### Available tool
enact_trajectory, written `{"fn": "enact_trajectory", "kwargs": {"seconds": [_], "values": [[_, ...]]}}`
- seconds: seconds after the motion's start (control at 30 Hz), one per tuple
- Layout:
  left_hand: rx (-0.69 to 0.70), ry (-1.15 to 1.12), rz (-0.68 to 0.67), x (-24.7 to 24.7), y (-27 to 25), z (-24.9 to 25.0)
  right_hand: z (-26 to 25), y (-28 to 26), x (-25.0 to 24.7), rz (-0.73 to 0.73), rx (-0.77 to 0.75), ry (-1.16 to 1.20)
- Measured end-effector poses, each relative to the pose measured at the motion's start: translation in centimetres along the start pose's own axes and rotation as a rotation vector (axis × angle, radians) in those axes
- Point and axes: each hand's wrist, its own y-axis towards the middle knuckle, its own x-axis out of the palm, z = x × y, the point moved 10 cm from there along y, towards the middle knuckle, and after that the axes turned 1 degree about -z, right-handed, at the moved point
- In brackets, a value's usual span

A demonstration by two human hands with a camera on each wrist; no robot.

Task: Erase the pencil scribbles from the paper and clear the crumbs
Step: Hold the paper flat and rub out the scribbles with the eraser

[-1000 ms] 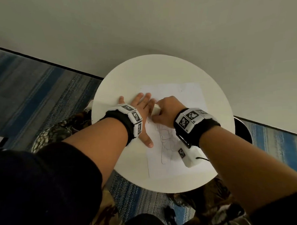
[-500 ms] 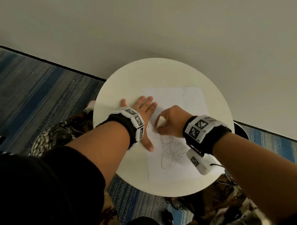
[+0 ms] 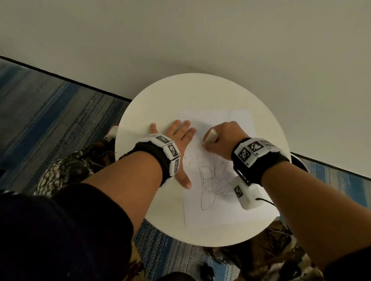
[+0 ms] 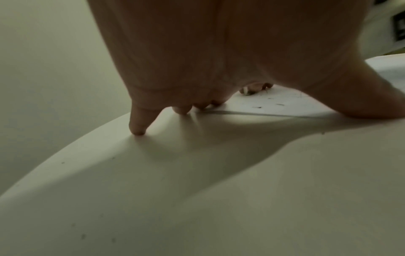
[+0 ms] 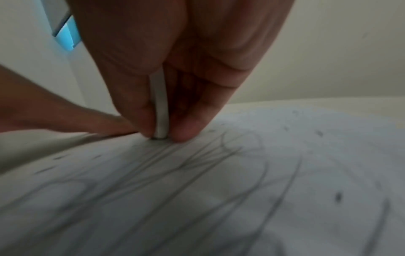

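Note:
A white sheet of paper (image 3: 217,122) lies on a round white table (image 3: 162,103). Grey pencil scribbles (image 3: 213,181) cover its near half. Dark eraser crumbs (image 3: 190,159) dot the sheet near my left hand. My left hand (image 3: 180,140) lies flat with spread fingers, pressing the paper's left edge down. My right hand (image 3: 220,139) pinches a white eraser (image 3: 210,136) between thumb and fingers. In the right wrist view the eraser (image 5: 161,110) stands on end with its tip on the scribbled paper (image 5: 241,181). In the left wrist view crumbs (image 4: 269,104) lie past my left fingers (image 4: 138,124).
The table stands against a pale wall (image 3: 197,34) on a blue striped carpet (image 3: 43,116). A dark round object (image 3: 301,163) shows behind the table's right edge. Patterned trousers (image 3: 72,165) show below the table's left side.
My right hand has moved the eraser back and forth over the upper scribbles; more crumbs lie on the sheet. The left hand stays pressed on the paper's edge.

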Motion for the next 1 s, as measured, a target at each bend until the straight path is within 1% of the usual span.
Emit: {"fn": "enact_trajectory", "kwargs": {"seconds": [0.03,0.1,0.13,0.17,0.3,0.33,0.47,0.5,0.63,0.7,0.77,0.83,0.9,1.0], "values": [[0.002,0.0,0.001,0.0,0.0,0.0,-0.5,-0.4,0.7,-0.017,-0.02,-0.012],[0.009,0.004,0.012,-0.1,0.1,0.0,-1.7,-1.9,3.1,-0.127,-0.085,-0.091],[0.012,0.008,0.018,-0.1,0.1,0.0,-1.9,-2.5,3.7,-0.176,-0.098,-0.103],[0.013,0.009,0.022,0.0,0.2,0.0,-1.7,-2.4,3.6,-0.188,-0.098,-0.097],[0.005,-0.002,0.014,0.1,0.4,-0.1,-0.1,0.4,0.5,-0.032,-0.027,-0.025],[0.006,-0.001,0.012,0.0,0.4,0.0,-0.3,0.3,0.7,-0.033,-0.027,-0.03],[0.004,0.012,0.008,-0.1,0.4,0.0,-1.9,-1.5,3.4,-0.153,-0.093,-0.081],[0.001,0.009,0.007,-0.1,0.3,-0.1,-1.4,-1.1,2.9,-0.145,-0.08,-0.074],[-0.013,0.015,0.0,0.0,0.5,-0.2,1.3,1.2,0.1,0.009,0.019,0.043],[-0.018,0.022,-0.002,-0.1,0.5,-0.1,1.6,1.2,0.2,0.039,0.031,0.109],[-0.001,0.053,0.027,-0.7,0.6,0.6,1.7,1.2,0.3,0.048,0.038,0.137],[0.047,0.062,0.064,-1.4,0.8,1.7,1.5,1.1,0.2,0.023,0.052,0.114],[0.068,0.02,0.078,-1.6,0.9,2.3,1.2,1.3,0.0,0.005,0.059,0.087],[0.073,0.017,0.074,-1.5,1.1,2.7,0.6,0.2,0.6,0.038,0.053,-0.008]]}}
